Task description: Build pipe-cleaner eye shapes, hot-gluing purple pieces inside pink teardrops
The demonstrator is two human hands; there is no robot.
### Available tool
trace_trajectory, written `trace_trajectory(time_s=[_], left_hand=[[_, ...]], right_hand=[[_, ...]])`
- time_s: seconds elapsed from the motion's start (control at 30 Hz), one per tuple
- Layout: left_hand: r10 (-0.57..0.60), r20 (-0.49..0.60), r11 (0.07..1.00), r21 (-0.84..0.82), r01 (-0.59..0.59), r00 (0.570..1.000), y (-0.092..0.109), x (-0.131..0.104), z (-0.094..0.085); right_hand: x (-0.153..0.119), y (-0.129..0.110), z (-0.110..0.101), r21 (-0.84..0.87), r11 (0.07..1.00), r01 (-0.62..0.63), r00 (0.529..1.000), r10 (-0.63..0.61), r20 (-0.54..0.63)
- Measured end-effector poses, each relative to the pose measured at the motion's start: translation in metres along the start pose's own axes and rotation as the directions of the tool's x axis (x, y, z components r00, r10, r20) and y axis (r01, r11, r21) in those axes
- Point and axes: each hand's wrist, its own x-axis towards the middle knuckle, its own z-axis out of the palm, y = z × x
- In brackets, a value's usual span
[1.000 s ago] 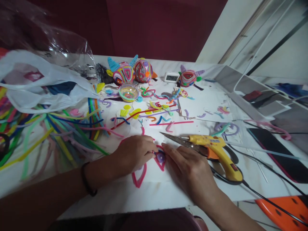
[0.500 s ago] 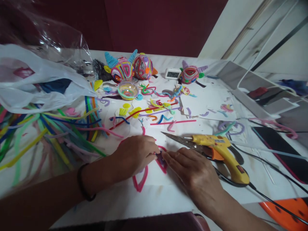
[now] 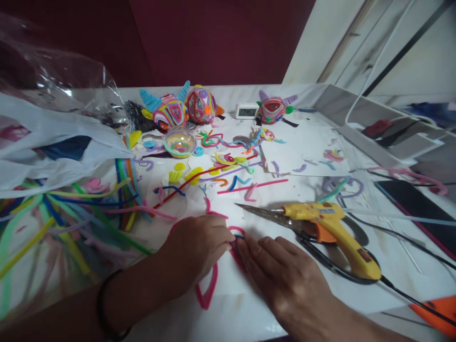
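Note:
Near the front of the white table, my left hand (image 3: 199,244) pinches the left side of a small pink loop (image 3: 237,230) with some dark blue inside it. My right hand (image 3: 285,273) presses its fingertips together on the loop's right side. The fingers partly hide the piece. A second pink pipe-cleaner shape (image 3: 207,289), pointed at the bottom, lies below my left hand. Just beyond, a straight pink pipe cleaner (image 3: 252,186) lies on the paper. Black scissors (image 3: 265,214) and a yellow glue gun (image 3: 333,232) lie to the right of my hands.
Bundled pipe cleaners (image 3: 67,209) and a plastic bag (image 3: 53,142) fill the left. At the back stand decorated balls (image 3: 171,111), a small clock (image 3: 247,111) and a clear bowl (image 3: 180,142). A phone (image 3: 416,209) and cables lie right.
The view has shifted, so the table things appear a little lower and most sit further left. Both hands remain at the small pink loop, their fingertips slightly moved around it.

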Motion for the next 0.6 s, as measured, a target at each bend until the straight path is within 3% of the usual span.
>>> trace_trajectory(time_s=[0.23,0.6], left_hand=[[0.009,-0.041,1.0,-0.007,-0.009,0.999,-0.0003,0.0,0.0004],[0.029,-0.066,0.998,-0.052,-0.032,0.997,0.0001,-0.0002,-0.0028]], right_hand=[[0.0018,-0.0011,0.0,-0.034,0.999,0.02,0.999,-0.018,0.044],[-0.0024,0.0066,-0.0038,-0.003,0.998,-0.068,0.997,0.068,0.039]])
